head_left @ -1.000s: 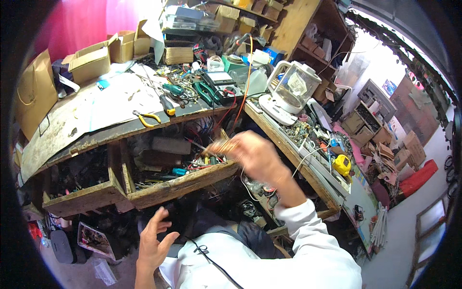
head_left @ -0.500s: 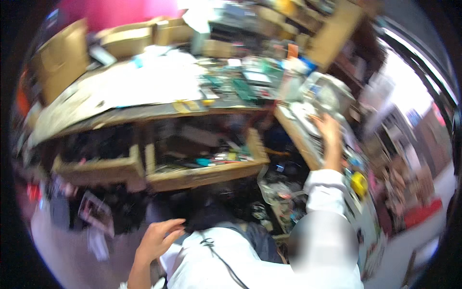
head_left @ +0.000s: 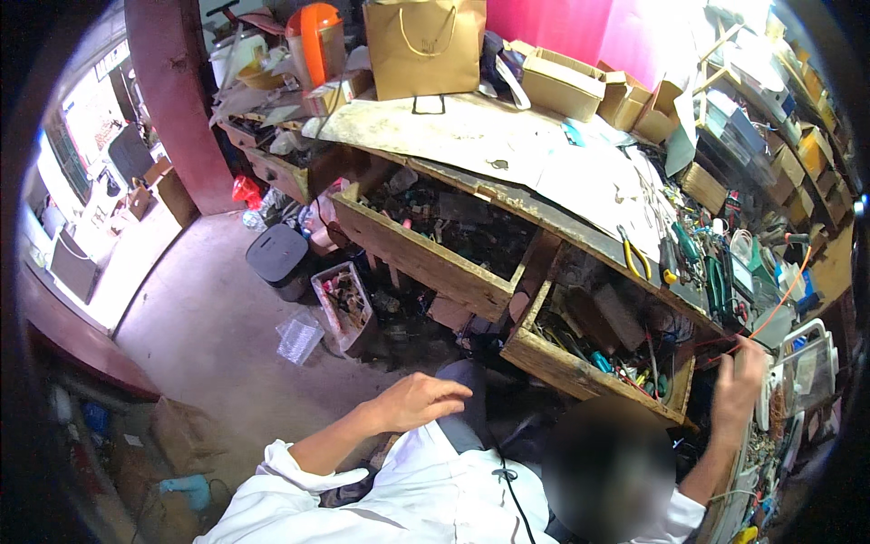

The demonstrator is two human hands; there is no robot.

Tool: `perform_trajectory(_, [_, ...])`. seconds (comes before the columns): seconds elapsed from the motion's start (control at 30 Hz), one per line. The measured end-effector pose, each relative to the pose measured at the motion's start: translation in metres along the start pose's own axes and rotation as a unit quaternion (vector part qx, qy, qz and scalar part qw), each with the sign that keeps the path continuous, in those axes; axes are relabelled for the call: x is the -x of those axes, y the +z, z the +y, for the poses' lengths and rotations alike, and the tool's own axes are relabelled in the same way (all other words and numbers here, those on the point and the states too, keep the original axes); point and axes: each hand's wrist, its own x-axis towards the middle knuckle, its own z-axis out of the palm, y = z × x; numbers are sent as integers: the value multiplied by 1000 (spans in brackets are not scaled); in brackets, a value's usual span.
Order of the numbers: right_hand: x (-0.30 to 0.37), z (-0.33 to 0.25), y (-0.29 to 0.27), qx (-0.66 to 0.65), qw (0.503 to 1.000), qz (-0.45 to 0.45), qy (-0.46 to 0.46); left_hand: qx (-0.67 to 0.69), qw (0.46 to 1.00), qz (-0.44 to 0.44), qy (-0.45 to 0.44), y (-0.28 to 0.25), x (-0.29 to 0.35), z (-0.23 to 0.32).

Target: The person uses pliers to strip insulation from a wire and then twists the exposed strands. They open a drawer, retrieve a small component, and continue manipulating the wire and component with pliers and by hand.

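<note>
My left hand (head_left: 419, 403) hangs over my lap, in front of the open drawers. Its fingers are stretched out and it holds nothing. At the right, my right hand (head_left: 738, 385) is raised beside a white plastic case (head_left: 807, 367), fingers apart and somewhat blurred, with nothing visible in them. An orange cord (head_left: 787, 295) runs just past its fingertips. The nearest open wooden drawer (head_left: 580, 367) holds screwdrivers and loose parts. Above it, yellow-handled pliers (head_left: 634, 256) lie at the workbench's edge among several hand tools.
A pale sheet (head_left: 471, 150) covers much of the workbench. A gold paper bag (head_left: 424, 50), an orange-lidded jug (head_left: 317, 45) and cardboard boxes (head_left: 562, 83) stand along its back. Another drawer (head_left: 426, 249) juts out. A black bin (head_left: 279, 254) and a scrap-filled box (head_left: 344, 313) stand on the floor.
The view has swung left, bringing the doorway and floor into sight. My right hand has drawn back from the cluttered side surface; my left hand has come up over my lap.
</note>
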Motion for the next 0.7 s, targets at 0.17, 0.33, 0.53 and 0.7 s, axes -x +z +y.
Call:
perform_trajectory(0.17, [14,-156,83,-214,953,-120,-176,-118,978,158,61,-24,-20,4])
perform_trajectory(0.33, [6,-258,136,-311,898,-107,-293,-131,965,209,86,-44,-35,8])
perform_trajectory(0.53, [-34,-312,190,-215,897,-249,-296,-153,949,269,54,-72,-43,-6])
perform_trajectory(0.7, [-38,-315,224,-242,889,-222,-320,-147,897,416,3,-131,-60,-28])
